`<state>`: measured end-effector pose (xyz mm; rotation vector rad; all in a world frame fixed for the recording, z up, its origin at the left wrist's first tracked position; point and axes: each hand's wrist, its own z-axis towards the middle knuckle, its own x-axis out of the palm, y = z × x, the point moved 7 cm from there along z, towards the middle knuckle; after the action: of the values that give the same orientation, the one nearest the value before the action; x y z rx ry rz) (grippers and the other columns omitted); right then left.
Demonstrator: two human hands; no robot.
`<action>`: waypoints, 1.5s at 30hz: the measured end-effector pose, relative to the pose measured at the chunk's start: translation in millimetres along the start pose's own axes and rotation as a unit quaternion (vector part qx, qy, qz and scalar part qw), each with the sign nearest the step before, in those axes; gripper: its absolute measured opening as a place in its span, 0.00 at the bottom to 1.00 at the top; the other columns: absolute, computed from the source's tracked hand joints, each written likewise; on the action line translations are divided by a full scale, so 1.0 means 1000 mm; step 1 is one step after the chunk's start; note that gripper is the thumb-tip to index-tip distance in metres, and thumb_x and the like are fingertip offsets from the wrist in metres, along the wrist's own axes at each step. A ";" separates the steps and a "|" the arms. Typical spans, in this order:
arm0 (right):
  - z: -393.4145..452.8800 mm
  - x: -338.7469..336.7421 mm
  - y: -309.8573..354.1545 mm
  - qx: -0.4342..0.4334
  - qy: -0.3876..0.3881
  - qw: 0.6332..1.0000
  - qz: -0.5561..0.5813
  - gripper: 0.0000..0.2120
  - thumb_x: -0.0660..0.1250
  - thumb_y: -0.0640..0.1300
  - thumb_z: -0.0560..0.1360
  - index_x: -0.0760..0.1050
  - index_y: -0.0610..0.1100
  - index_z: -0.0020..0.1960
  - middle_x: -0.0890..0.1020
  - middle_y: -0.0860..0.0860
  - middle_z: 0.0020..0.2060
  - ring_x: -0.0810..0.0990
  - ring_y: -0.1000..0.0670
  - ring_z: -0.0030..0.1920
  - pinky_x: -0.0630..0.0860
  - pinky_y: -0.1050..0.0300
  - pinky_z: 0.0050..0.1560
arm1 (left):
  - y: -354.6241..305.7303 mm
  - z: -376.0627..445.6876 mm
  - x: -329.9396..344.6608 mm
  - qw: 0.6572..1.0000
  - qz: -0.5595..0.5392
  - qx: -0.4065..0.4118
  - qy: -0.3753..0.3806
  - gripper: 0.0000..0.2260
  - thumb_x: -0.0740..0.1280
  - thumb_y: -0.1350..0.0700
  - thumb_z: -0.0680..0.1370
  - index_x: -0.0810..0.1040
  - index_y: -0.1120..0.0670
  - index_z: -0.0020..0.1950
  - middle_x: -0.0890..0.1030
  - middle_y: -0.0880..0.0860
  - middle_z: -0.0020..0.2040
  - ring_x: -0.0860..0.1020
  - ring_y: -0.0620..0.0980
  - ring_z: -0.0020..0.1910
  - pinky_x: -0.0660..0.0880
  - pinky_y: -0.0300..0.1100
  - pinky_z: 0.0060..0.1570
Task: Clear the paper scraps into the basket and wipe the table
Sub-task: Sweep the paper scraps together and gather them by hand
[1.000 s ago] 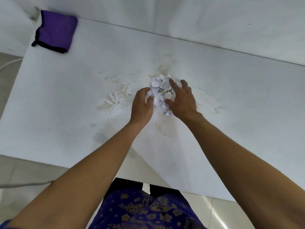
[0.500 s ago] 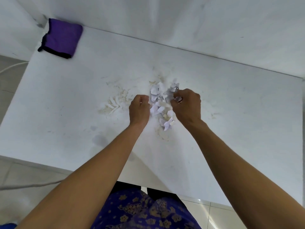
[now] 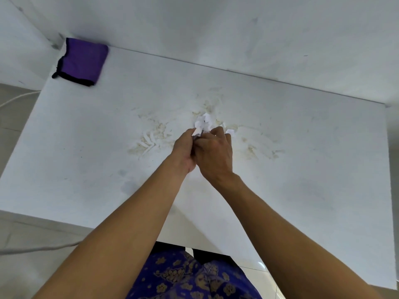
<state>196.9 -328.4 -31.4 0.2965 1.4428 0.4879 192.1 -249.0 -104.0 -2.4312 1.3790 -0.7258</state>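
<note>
A bunch of white paper scraps (image 3: pixel 203 124) sticks out between my two hands over the middle of the white table (image 3: pixel 86 160). My left hand (image 3: pixel 183 152) and my right hand (image 3: pixel 213 154) are pressed together, fingers curled round the scraps, and most of the bunch is hidden inside them. One or two loose scraps (image 3: pixel 230 132) lie on the table just beyond my right hand. Yellowish smears (image 3: pixel 151 139) mark the tabletop around the hands. No basket is in view.
A folded purple cloth (image 3: pixel 83 61) with a black edge lies at the table's far left corner. A white wall runs behind the table. A white cable (image 3: pixel 38 248) crosses the tiled floor at the left, beside the table's near edge.
My hands have closed together from either side of the pile and gathered the scraps into one bunch held between them. The pile no longer lies spread on the table.
</note>
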 end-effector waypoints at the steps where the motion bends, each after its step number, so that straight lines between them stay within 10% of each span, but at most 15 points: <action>1: -0.002 0.004 0.001 -0.015 -0.001 1.000 -0.008 0.10 0.67 0.36 0.72 0.84 0.47 0.37 0.80 0.51 0.38 0.73 0.45 0.45 0.62 0.55 0.45 | 0.000 -0.001 0.000 1.000 -0.008 -0.002 -0.010 0.11 0.62 0.53 0.81 0.83 0.56 0.50 0.85 0.53 0.44 0.83 0.51 0.42 0.79 0.41 0.40; 12: -0.002 -0.003 -0.012 0.115 0.033 0.952 0.281 0.13 0.75 0.37 0.66 0.75 0.51 0.40 0.80 0.56 0.39 0.77 0.55 0.38 0.69 0.68 0.37 | -0.014 0.013 -0.015 0.994 -0.024 0.010 -0.109 0.07 0.68 0.59 0.75 0.76 0.58 0.37 0.74 0.52 0.28 0.72 0.50 0.24 0.72 0.36 0.27; 24: 0.031 0.004 -0.055 0.183 0.022 0.949 0.254 0.07 0.68 0.37 0.72 0.83 0.47 0.40 0.84 0.56 0.33 0.82 0.58 0.36 0.74 0.68 0.39 | -0.031 0.022 -0.034 0.989 -0.056 0.048 -0.126 0.10 0.59 0.63 0.76 0.69 0.56 0.34 0.68 0.50 0.25 0.60 0.46 0.21 0.55 0.36 0.20; 32: 0.066 0.059 -0.052 0.033 0.207 0.978 -0.010 0.27 0.71 0.43 0.75 0.70 0.51 0.72 0.64 0.47 0.75 0.62 0.45 0.74 0.72 0.49 0.62 | -0.035 0.028 -0.048 0.978 0.025 0.077 -0.194 0.06 0.63 0.59 0.77 0.76 0.57 0.42 0.77 0.56 0.37 0.71 0.51 0.26 0.65 0.34 0.20; 38: 0.060 0.070 -0.050 -0.046 0.205 0.974 -0.083 0.12 0.62 0.27 0.67 0.81 0.37 0.44 0.78 0.43 0.45 0.78 0.40 0.48 0.72 0.53 0.39 | -0.032 0.028 -0.049 0.972 0.046 0.102 -0.206 0.09 0.63 0.61 0.78 0.78 0.54 0.39 0.80 0.53 0.37 0.76 0.51 0.33 0.71 0.36 0.25; 45: 0.059 0.013 -0.046 0.096 0.039 0.987 0.126 0.14 0.65 0.31 0.69 0.85 0.41 0.49 0.85 0.46 0.47 0.83 0.48 0.47 0.68 0.70 0.44 | -0.021 0.030 -0.029 0.986 0.045 0.064 -0.148 0.04 0.65 0.59 0.77 0.80 0.55 0.47 0.80 0.54 0.41 0.76 0.52 0.34 0.72 0.40 0.33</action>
<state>262.2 -356.5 -58.1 0.6247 1.5402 0.5698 210.7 -213.7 -128.3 -2.2502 1.2737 -0.3980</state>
